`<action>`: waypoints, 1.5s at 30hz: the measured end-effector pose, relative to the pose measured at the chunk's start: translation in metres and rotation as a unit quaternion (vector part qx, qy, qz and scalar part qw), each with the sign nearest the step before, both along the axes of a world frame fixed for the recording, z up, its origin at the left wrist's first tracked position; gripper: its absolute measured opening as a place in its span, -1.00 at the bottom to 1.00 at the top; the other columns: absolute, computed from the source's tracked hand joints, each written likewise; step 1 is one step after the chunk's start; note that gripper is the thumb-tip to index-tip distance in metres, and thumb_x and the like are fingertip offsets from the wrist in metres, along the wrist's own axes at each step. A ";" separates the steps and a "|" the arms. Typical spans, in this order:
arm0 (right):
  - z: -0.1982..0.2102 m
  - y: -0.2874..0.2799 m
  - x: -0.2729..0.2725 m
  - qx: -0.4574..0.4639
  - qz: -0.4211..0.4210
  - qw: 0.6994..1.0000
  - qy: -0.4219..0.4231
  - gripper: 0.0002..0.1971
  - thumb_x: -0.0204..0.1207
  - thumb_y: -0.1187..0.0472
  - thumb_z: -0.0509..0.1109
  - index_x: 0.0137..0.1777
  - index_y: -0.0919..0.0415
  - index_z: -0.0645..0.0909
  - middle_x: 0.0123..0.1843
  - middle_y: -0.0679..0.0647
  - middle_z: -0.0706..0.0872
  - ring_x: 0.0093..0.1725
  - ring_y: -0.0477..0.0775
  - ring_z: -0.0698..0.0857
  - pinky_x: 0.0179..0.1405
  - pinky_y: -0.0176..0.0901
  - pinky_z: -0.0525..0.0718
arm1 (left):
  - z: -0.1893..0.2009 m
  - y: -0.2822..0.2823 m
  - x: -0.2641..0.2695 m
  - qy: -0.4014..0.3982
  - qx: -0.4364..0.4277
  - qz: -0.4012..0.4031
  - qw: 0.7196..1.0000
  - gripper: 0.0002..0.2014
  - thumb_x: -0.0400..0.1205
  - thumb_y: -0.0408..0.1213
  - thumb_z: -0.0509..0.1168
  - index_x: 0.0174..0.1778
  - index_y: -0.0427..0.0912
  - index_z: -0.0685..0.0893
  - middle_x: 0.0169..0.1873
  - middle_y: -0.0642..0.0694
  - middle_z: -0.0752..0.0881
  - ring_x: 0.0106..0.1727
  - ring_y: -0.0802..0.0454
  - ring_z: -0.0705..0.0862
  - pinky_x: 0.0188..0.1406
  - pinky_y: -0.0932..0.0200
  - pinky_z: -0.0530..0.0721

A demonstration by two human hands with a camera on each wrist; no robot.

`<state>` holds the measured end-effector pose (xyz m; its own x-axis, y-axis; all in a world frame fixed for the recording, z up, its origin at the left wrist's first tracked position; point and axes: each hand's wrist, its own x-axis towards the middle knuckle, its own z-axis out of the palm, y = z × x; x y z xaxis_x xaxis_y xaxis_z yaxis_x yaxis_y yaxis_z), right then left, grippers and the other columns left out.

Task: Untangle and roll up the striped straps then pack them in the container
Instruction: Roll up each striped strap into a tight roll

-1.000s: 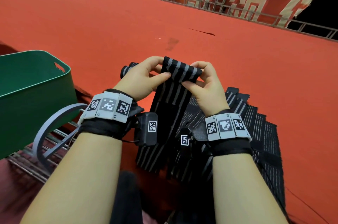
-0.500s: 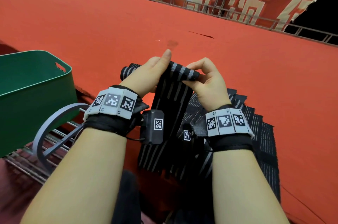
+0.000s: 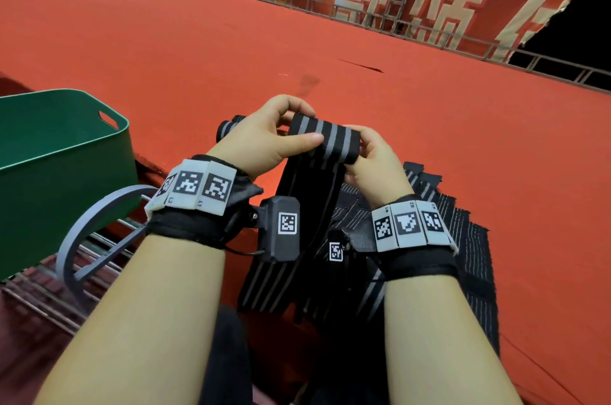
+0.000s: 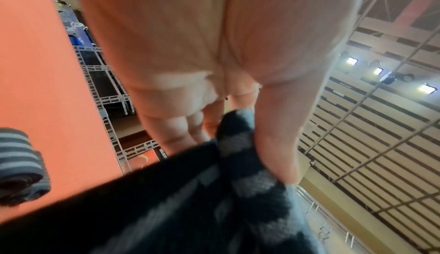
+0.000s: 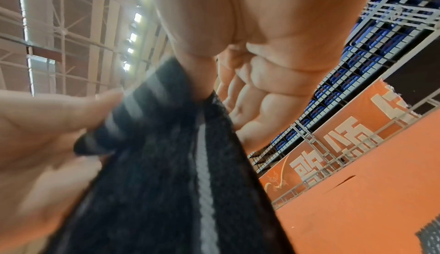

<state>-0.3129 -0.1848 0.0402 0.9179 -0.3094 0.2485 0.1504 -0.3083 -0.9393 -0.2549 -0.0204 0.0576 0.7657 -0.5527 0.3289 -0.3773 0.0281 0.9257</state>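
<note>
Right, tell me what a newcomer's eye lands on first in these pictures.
First the two hands at centre: the left hand and right hand both pinch the rolled top of a black, grey-striped strap, its tail hanging toward a heap of loose straps on the red carpet. Next, the green container at left, and one finished roll lying behind the left hand.
</note>
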 end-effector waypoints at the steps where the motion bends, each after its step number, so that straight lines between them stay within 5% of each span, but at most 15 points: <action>1: 0.000 0.000 0.001 0.018 0.003 1.000 0.004 -0.76 0.56 0.34 0.33 0.13 0.02 0.57 0.00 0.03 0.74 0.02 0.06 0.76 -0.03 0.00 0.76 | 0.000 0.000 0.000 -0.002 -0.009 -0.001 1.000 -0.74 0.52 -0.33 0.43 -0.05 0.10 0.54 -0.10 0.04 0.64 -0.13 0.12 0.65 -0.05 0.25 0.62; 4: 0.003 0.003 0.001 0.089 0.018 0.996 0.003 -0.89 0.63 0.25 0.29 0.04 0.06 0.63 -0.12 0.02 0.77 -0.17 -0.08 0.77 -0.26 -0.22 0.72 | 0.000 0.001 0.001 -0.015 -0.025 0.002 1.000 -0.62 0.47 -0.49 0.44 -0.06 0.09 0.51 -0.10 0.04 0.61 -0.19 0.18 0.65 -0.15 0.33 0.61; 12: 0.009 0.008 -0.006 0.148 0.081 0.986 -0.004 -0.75 0.70 0.03 0.13 0.10 0.07 0.62 -0.03 -0.01 0.77 -0.08 -0.04 0.75 -0.10 -0.18 0.71 | -0.004 -0.001 0.002 -0.025 -0.068 0.026 0.997 -0.57 0.43 -0.48 0.46 -0.07 0.13 0.47 -0.06 0.04 0.57 -0.13 0.08 0.63 -0.08 0.12 0.69; 14: 0.008 0.011 -0.007 0.099 0.082 0.991 -0.024 -0.87 0.59 0.11 0.33 0.10 0.02 0.60 0.04 0.01 0.76 0.11 0.03 0.73 0.10 -0.05 0.69 | -0.004 -0.001 0.001 -0.013 -0.076 0.015 0.997 -0.57 0.42 -0.44 0.46 -0.03 0.12 0.45 -0.03 0.02 0.57 -0.10 0.06 0.64 -0.09 0.15 0.67; 16: 0.005 0.012 -0.007 0.078 0.078 0.993 -0.045 -0.74 0.42 0.16 0.41 0.11 0.02 0.59 0.10 0.08 0.74 0.21 0.13 0.70 0.24 0.11 0.64 | -0.004 -0.002 0.000 -0.010 -0.073 0.013 0.997 -0.58 0.48 -0.45 0.44 0.03 0.10 0.44 -0.03 0.02 0.58 -0.11 0.11 0.66 -0.12 0.25 0.65; 18: 0.004 0.013 -0.007 0.098 0.077 0.990 -0.057 -0.70 0.37 0.18 0.40 0.12 0.05 0.59 0.08 0.11 0.74 0.18 0.15 0.70 0.25 0.16 0.64 | -0.001 -0.001 -0.002 -0.009 -0.054 0.014 0.998 -0.68 0.55 -0.35 0.39 0.08 0.09 0.48 -0.06 0.05 0.63 -0.17 0.21 0.67 -0.22 0.38 0.60; 21: 0.003 0.011 -0.008 0.119 0.078 0.987 -0.075 -0.71 0.38 0.22 0.38 0.12 0.07 0.57 0.05 0.10 0.73 0.15 0.13 0.70 0.26 0.15 0.63 | 0.002 0.002 -0.005 0.040 -0.046 0.009 0.998 -0.93 0.66 -0.12 0.22 0.03 0.09 0.57 -0.08 0.04 0.67 -0.07 0.15 0.69 -0.13 0.27 0.66; 27: 0.004 0.008 -0.011 0.139 0.085 0.982 -0.095 -0.75 0.47 0.37 0.37 0.11 0.12 0.52 0.01 0.07 0.67 0.14 0.12 0.64 0.33 0.26 0.57 | -0.001 0.006 -0.004 0.115 -0.034 -0.009 0.993 -0.75 0.68 0.04 0.10 0.05 0.04 0.62 0.02 -0.04 0.72 -0.08 0.06 0.74 -0.20 0.17 0.69; 32: -0.001 0.003 -0.012 0.111 0.082 0.986 -0.093 -0.70 0.49 0.43 0.35 0.07 0.00 0.53 0.01 0.01 0.64 0.10 0.10 0.63 0.27 0.31 0.59 | -0.003 0.004 -0.005 0.109 -0.013 -0.029 0.994 -0.82 0.70 -0.05 0.11 0.03 0.09 0.61 -0.19 0.12 0.69 -0.32 0.19 0.68 -0.37 0.25 0.67; 35: -0.003 0.001 -0.013 0.085 0.083 0.988 -0.097 -0.64 0.52 0.51 0.32 0.01 -0.04 0.52 -0.08 -0.05 0.60 -0.01 0.02 0.62 0.13 0.16 0.65 | -0.004 0.004 -0.003 0.110 -0.008 -0.036 0.993 -0.84 0.72 -0.10 0.12 0.06 0.12 0.60 -0.12 0.12 0.68 -0.25 0.17 0.70 -0.29 0.21 0.66; 38: -0.004 0.002 -0.011 0.067 0.079 0.990 -0.097 -0.64 0.52 0.51 0.33 -0.02 -0.04 0.51 -0.20 -0.09 0.58 -0.20 -0.11 0.60 -0.26 -0.27 0.64 | -0.004 0.001 -0.005 0.135 0.008 -0.028 0.990 -0.77 0.69 0.10 0.06 0.03 0.15 0.59 -0.09 0.08 0.65 -0.30 0.15 0.66 -0.30 0.16 0.65; 40: -0.004 0.004 -0.011 0.057 0.080 0.990 -0.099 -0.64 0.52 0.51 0.32 -0.04 -0.05 0.50 -0.22 -0.09 0.56 -0.26 -0.14 0.58 -0.34 -0.36 0.58 | -0.005 -0.001 -0.006 0.143 0.027 -0.029 0.989 -0.71 0.64 0.22 0.06 0.03 0.17 0.58 -0.09 0.08 0.64 -0.30 0.12 0.65 -0.34 0.15 0.65; 45: -0.005 0.008 -0.011 0.008 0.070 0.993 -0.098 -0.60 0.46 0.41 0.34 -0.11 -0.24 0.51 -0.02 0.01 0.58 -0.06 0.07 0.61 0.03 -0.02 0.62 | -0.007 0.003 -0.006 0.060 0.032 -0.031 0.997 -0.88 0.65 -0.12 0.24 0.00 0.26 0.58 -0.01 0.02 0.65 -0.21 0.19 0.68 -0.16 0.07 0.72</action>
